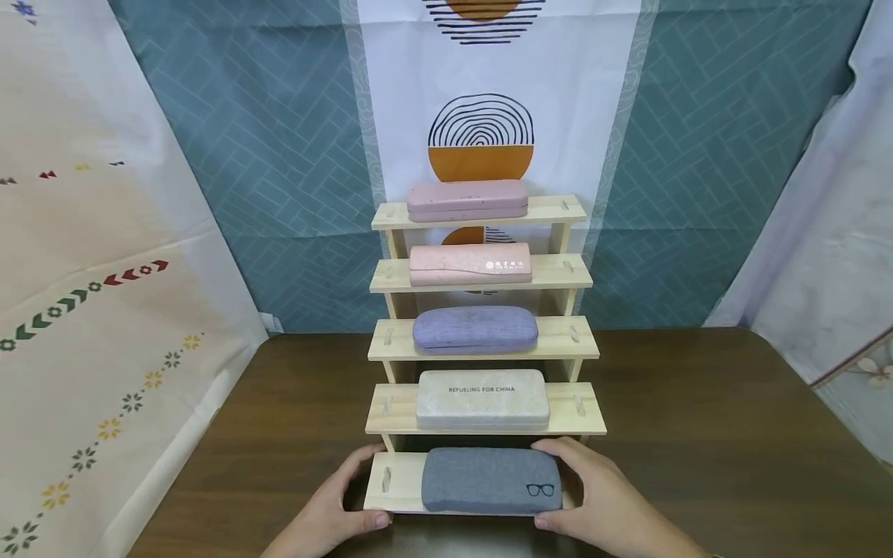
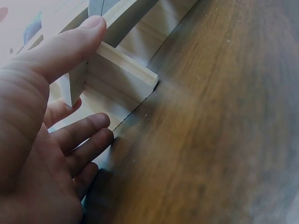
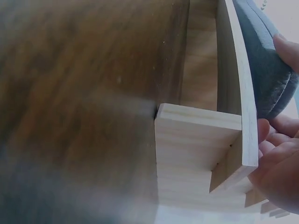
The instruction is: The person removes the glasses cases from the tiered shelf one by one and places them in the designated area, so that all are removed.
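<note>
A grey-blue glasses case with a small glasses print lies on the bottom step of a stepped wooden rack. My right hand holds this case around its right end, thumb at the front and index finger at the back. The left end of the bottom step is gripped by my left hand, its thumb at the front edge and index finger at the back corner. In the left wrist view the other fingers hang loose beside the rack's support.
Above, each step bears one case: a white one, a purple one, a pink one and a mauve one. The rack stands on a dark wooden table before a patterned cloth.
</note>
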Demonstrator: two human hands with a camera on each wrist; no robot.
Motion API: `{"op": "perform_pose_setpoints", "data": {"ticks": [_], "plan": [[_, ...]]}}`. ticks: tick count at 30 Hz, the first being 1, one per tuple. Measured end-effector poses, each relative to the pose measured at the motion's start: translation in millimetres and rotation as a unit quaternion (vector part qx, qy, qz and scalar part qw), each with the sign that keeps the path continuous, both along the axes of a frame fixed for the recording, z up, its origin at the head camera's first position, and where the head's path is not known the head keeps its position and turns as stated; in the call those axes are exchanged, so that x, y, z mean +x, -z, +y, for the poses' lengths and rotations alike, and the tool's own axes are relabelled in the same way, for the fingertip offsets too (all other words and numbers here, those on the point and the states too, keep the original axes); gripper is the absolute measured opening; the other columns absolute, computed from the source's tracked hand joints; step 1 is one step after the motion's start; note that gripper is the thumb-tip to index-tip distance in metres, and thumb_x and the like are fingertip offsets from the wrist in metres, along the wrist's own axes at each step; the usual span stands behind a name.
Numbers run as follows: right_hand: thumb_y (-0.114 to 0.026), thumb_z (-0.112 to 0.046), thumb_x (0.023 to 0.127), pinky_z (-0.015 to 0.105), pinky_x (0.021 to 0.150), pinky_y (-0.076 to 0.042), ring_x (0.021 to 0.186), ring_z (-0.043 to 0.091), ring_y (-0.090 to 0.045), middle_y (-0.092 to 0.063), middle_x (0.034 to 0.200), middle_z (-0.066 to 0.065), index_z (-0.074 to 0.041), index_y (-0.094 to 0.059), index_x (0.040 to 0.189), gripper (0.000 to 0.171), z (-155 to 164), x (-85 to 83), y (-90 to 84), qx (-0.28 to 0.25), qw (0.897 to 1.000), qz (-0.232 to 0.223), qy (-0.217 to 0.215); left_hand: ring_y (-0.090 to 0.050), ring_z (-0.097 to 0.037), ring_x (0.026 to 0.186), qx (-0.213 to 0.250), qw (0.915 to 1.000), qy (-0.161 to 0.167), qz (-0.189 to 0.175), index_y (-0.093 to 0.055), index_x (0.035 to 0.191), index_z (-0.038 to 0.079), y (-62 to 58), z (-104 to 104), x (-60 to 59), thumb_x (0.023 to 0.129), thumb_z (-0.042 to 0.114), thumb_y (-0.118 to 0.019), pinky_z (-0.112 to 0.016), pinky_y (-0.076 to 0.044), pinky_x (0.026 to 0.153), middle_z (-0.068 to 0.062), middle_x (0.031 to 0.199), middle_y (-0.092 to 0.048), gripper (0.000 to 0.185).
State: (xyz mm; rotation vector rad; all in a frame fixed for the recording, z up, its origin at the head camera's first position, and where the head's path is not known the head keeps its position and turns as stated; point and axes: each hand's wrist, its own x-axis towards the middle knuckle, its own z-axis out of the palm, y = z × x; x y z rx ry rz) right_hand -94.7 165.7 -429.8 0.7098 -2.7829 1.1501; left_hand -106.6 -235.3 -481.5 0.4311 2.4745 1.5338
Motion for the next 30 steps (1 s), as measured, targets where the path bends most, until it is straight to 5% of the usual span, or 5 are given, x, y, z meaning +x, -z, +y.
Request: {"op": "perform_pose_setpoints", "data": {"ticks": [8,18,25,30], "plan": [[-0.092,-0.030,0.074,0.034,0.088,-0.047,0.106,0.009,-0.054,-0.058,0.126,-0.011,-0.027,-0.056,0.135,0.071,3.1,0.9,1.1,-0.023,0.998,0.041,-0.033,-0.046,-0.018,0.124,-0.005,0.9999,-0.007,-0.009,-0.042,0.148,0.027,0.0,0.6,0.3,0.079,0.023,-0.088,-0.029,-0.036,0.102,0.002,0.142,-0.050,0.083],[-0.087,-0.025,0.081,0.028,0.085,-0.047,0.102,0.010,-0.053,-0.058,0.123,-0.004,-0.020,-0.054,0.139,0.067,14.7,3.2,2.2,-0.092,0.992,0.007,-0.091,-0.044,-0.022,0.128,-0.011,0.9998,-0.004,-0.015,-0.043,0.148,0.024,-1.9,2.4,-0.2,0.079,0.026,-0.088,-0.032,-0.035,0.103,-0.001,0.146,-0.048,0.083],[-0.078,0.006,0.083,0.031,0.074,-0.055,0.093,0.018,-0.063,-0.061,0.112,0.004,-0.009,-0.049,0.142,0.067,23.8,7.5,-0.6,-0.246,0.953,-0.090,-0.152,-0.044,-0.019,0.128,-0.013,0.9999,-0.003,0.000,-0.044,0.149,0.020,-3.1,2.0,1.9,0.078,0.026,-0.089,-0.033,-0.035,0.103,-0.004,0.147,-0.048,0.083],[-0.071,0.013,0.085,0.036,0.075,-0.056,0.097,0.024,-0.065,-0.063,0.116,0.011,-0.008,-0.047,0.144,0.067,34.9,12.2,-3.5,-0.307,0.928,-0.147,-0.151,-0.043,-0.020,0.129,-0.016,0.9998,-0.006,-0.009,-0.043,0.150,0.019,-4.7,1.9,1.8,0.079,0.025,-0.088,-0.035,-0.035,0.103,-0.005,0.148,-0.047,0.084]]}}
